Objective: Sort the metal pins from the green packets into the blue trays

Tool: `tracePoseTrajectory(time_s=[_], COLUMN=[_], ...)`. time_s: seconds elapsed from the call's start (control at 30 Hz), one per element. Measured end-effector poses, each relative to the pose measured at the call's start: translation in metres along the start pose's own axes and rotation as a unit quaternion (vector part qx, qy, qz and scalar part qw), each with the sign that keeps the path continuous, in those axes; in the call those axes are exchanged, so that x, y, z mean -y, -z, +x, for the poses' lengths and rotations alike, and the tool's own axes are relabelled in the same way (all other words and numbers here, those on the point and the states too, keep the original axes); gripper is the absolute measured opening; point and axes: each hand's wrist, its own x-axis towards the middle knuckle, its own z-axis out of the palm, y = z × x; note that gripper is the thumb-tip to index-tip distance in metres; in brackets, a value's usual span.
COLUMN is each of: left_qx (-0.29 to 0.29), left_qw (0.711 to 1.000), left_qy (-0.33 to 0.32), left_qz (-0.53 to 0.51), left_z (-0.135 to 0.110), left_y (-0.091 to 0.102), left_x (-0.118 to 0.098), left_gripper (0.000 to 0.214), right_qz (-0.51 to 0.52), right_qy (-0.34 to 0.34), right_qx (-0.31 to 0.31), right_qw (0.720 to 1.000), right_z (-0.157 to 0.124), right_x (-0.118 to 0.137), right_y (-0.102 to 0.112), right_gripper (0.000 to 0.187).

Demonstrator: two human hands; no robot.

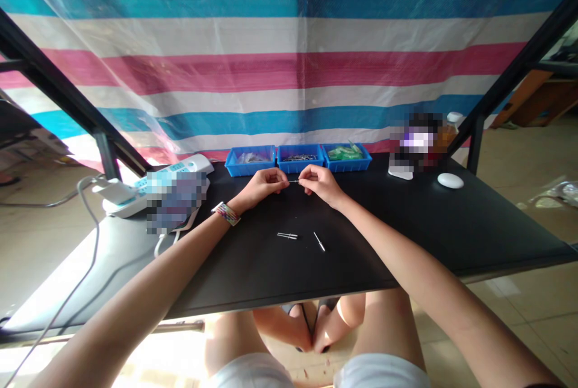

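Observation:
A thin silvery blind rivet is stretched level between my hands, just in front of the blue bins. My left hand pinches its left end between thumb and fingers. On the other end, my right hand has its thumb and fingertips closed; the fingers hide part of the piece. Nearer the front edge, a pair of blind rivets lies side by side on the black table. To their right, a single blind rivet rests at a slant.
Along the back stand a blue bin with clear bags, a blue bin of metal pieces and a blue bin with green packets. A power strip with cables sits left; a white mouse and a bottle are right.

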Motion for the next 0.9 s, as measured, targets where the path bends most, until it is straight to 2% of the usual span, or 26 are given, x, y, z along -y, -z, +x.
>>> tracePoseTrajectory(time_s=[0.13,0.23,0.3,0.37,0.43,0.5,0.63,0.73,0.8,0.83,0.9], left_qx=[-0.001,-0.006,-0.003,0.000,0.000,0.000,0.001,0.005,0.006,0.007,0.007], left_qw=[1.000,0.999,0.999,0.999,0.999,0.999,0.999,0.999,0.999,0.999,0.999], left_qy=[0.006,0.012,0.010,0.005,0.003,0.006,0.008,0.006,0.008,0.009,0.010], left_qz=[-0.018,-0.036,-0.039,-0.038,-0.039,-0.043,-0.048,-0.050,-0.052,-0.052,-0.053], left_z=[-0.001,-0.003,-0.003,-0.003,-0.003,-0.003,-0.003,-0.003,-0.003,-0.003,-0.004], left_y=[-0.001,-0.002,-0.003,-0.002,-0.002,-0.001,-0.001,-0.001,-0.001,-0.001,-0.001], left_x=[-0.004,-0.008,-0.009,-0.008,-0.007,-0.006,-0.006,-0.006,-0.006,-0.006,-0.007], left_gripper=[0.036,0.035,0.033,0.032,0.030,0.029,0.029,0.029,0.030,0.030,0.029], right_qz=[-0.008,-0.063,-0.132,-0.196,-0.247,-0.289,-0.325,-0.323,-0.297,-0.278,-0.244], right_qy=[0.022,0.075,0.125,0.172,0.198,0.198,0.182,0.174,0.153,0.134,0.087], right_qx=[-0.008,-0.086,-0.180,-0.266,-0.313,-0.294,-0.181,-0.183,-0.155,-0.114,0.013], right_qw=[1.000,0.991,0.967,0.928,0.895,0.889,0.910,0.912,0.930,0.944,0.966], right_z=[-0.001,-0.002,-0.001,0.002,0.007,0.014,0.019,0.013,0.007,0.003,-0.004], right_x=[0.005,0.019,0.029,0.035,0.037,0.033,0.024,0.026,0.032,0.034,0.039], right_y=[0.001,0.009,0.017,0.028,0.036,0.042,0.043,0.038,0.033,0.030,0.024], right_gripper=[0.021,0.017,0.014,0.014,0.017,0.018,0.015,0.017,0.017,0.017,0.016])
